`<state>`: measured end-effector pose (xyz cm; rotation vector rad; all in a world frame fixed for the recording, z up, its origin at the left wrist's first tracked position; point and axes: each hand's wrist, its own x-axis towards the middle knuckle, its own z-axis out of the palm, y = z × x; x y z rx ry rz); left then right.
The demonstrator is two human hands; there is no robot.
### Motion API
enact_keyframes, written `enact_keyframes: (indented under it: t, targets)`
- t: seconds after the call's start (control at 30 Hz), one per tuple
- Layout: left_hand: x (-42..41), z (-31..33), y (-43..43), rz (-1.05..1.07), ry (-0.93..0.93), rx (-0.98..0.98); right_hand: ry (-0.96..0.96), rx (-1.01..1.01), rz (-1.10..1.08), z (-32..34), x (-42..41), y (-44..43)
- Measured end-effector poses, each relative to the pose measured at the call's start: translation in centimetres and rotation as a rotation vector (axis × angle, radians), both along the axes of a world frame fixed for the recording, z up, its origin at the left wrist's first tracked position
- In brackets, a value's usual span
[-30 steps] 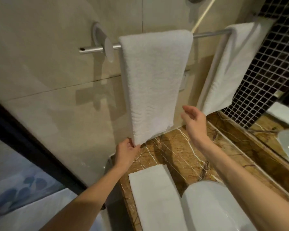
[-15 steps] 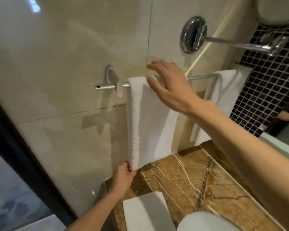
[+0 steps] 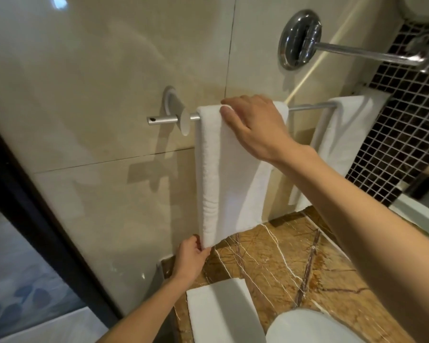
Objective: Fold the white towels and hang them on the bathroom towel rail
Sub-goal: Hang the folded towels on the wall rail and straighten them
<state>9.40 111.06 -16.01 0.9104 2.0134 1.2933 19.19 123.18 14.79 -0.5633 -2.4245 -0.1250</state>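
A folded white towel [image 3: 228,184] hangs over the silver towel rail [image 3: 307,108] on the beige tiled wall. My right hand [image 3: 255,125] lies on the towel's top where it bends over the rail, thumb in front and fingers over the top. My left hand [image 3: 192,256] pinches the towel's lower left corner. A second white towel [image 3: 342,134] hangs at the rail's right end. A third folded white towel [image 3: 223,310] lies flat on the brown marble counter [image 3: 282,263] below.
A chrome wall mount with an arm [image 3: 300,38] juts out above the rail. Dark mosaic tiles [image 3: 401,125] cover the right wall. A white basin [image 3: 307,328] sits at the counter's near edge. A dark door frame [image 3: 35,219] runs down the left.
My right hand rose from beside the towel's lower edge to its top and settled on the rail. The view tilted upward. My left hand kept its pinch on the lower corner.
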Motion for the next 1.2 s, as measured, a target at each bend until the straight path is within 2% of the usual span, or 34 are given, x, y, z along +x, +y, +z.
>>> enact_keyframes:
  t: [0.7, 1.2]
  targets:
    - [1.8, 0.0, 4.9, -0.057, -0.002, 0.001, 0.066, 0.033, 0.055, -0.3, 2.4, 4.1]
    - [3.7, -0.3, 10.1, -0.169, -0.020, 0.065, 0.127, -0.041, 0.032, -0.6, 5.6, 8.6]
